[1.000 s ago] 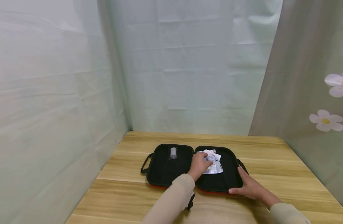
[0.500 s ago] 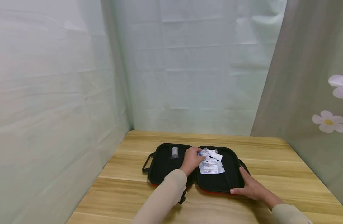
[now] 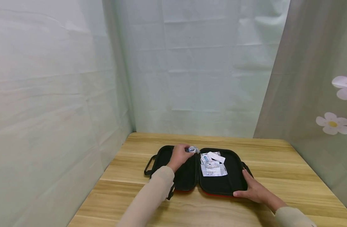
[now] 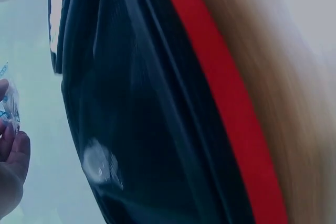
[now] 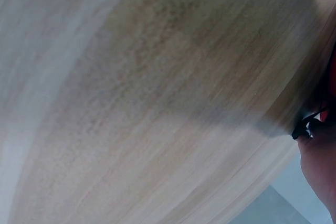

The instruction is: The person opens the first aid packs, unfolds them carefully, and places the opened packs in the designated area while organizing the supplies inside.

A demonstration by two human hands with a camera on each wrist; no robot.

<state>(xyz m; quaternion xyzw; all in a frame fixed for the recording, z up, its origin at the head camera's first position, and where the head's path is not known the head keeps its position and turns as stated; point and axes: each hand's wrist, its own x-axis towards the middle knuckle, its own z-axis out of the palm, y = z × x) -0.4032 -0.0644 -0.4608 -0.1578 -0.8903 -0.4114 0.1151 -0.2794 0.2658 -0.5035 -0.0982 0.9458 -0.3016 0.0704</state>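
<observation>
An unfolded black zip case (image 3: 186, 179) with red outer sides lies flat on the wooden table. Above its left half, near the hinge, my left hand (image 3: 177, 157) pinches a small roll in a clear wrapper (image 3: 192, 149) with blue print. In the left wrist view the wrapper shows at the fingertips, at the left edge. A white wrapped roll (image 4: 97, 163) lies in the case's left half; my hand hides it in the head view. Several white and silver packets (image 3: 213, 170) lie in the right half. My right hand (image 3: 253, 189) rests at the case's right front corner, thumb and fingers spread.
The wooden table (image 3: 219, 212) has pale sheeting (image 3: 201, 78) behind it and at the sides. A loop handle (image 3: 148, 165) sticks out from the case's left side. Another black strap (image 3: 248, 168) is on its right side.
My left hand has lifted the small wrapped roll off the packets and moved left over the case's left half. The right hand stays at the corner.
</observation>
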